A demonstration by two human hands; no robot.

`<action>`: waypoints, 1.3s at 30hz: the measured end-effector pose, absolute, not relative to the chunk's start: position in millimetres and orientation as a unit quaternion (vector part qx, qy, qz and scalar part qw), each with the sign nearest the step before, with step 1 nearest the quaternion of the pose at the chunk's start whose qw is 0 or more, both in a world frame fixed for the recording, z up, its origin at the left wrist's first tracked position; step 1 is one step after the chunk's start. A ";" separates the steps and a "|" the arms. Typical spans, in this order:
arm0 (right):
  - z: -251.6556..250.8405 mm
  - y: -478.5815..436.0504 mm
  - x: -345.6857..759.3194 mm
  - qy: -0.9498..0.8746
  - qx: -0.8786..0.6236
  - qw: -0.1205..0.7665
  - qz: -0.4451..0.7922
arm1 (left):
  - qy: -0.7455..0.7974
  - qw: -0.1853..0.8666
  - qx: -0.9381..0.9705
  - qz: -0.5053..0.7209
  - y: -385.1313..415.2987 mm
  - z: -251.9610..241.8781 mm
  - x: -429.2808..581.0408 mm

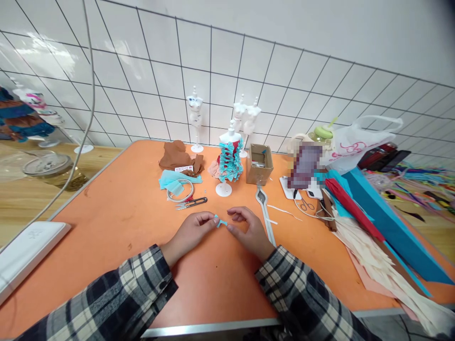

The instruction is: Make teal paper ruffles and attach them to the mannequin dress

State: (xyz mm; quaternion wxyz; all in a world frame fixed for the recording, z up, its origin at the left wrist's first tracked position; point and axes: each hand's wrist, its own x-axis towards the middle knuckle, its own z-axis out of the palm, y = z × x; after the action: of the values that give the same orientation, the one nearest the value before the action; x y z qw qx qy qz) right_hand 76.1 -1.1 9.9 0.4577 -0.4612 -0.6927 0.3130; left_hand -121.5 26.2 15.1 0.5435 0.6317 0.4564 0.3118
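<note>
Between my hands, low over the orange table, is a small turquoise fabric piece (221, 222). My left hand (192, 233) pinches its left end between thumb and fingers. At its right end is the thumb of my right hand (250, 232), whose fingers are apart and curved; whether it grips the piece is unclear. Behind them stands a small white mannequin dressed in turquoise ruffles (230, 161) with dark red between. Black-handled thread snips (192, 203) lie beyond my left hand. A grey zipper-like strip (265, 213) lies beside my right hand.
Turquoise cloth (174, 181), a white ring (190, 193) and brown fabric (174, 155) lie at the back left. A cardboard box (258, 173) and bare mannequins (195, 116) stand behind. Scissors (306, 204), a phone and fabric strips (373, 251) are on the right. A white device (31, 251) is left.
</note>
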 end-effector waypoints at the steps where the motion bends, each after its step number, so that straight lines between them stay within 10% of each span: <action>1: 9.9 -1.0 76.0 -0.705 -0.458 0.449 0.302 | 0.460 0.549 0.621 0.318 27.0 16.0 -122.1; 27: 0.8 1.9 70.8 -0.638 -0.540 0.419 0.356 | 0.412 0.392 0.752 0.332 22.0 15.8 -121.3; 39: 5.8 -1.1 70.2 -0.695 -0.517 0.399 0.301 | 0.433 0.526 0.666 0.305 27.4 21.3 -124.5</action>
State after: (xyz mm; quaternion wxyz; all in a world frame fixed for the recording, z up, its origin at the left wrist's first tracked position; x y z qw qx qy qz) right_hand 70.2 -1.1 5.8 0.3987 -0.5169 -0.6952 0.3009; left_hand -124.5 27.4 21.3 0.5260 0.6656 0.4330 0.3047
